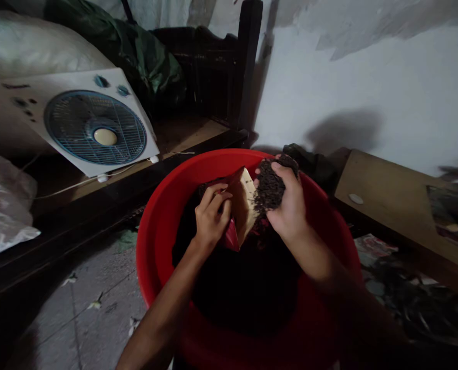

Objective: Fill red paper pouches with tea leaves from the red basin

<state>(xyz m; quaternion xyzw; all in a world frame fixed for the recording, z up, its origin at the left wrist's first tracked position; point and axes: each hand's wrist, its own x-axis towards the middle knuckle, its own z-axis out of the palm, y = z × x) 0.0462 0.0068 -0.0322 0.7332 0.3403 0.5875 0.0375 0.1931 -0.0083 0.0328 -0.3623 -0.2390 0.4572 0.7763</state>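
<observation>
Dim room, peeling white wall [367, 92]; a red basin [155, 241] sits on the floor. The left hand [210, 218] pinches a light, floppy red pouch [240, 205] open at its mouth. Just beside it, the right hand [286, 205] cups loose, crumbly dark granules [269, 187], likely to spill.

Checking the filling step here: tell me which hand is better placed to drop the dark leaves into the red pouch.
Right. The right hand already holds a clump of dark leaves at the mouth of the red pouch. The left hand is busy holding that pouch open over the red basin.
</observation>
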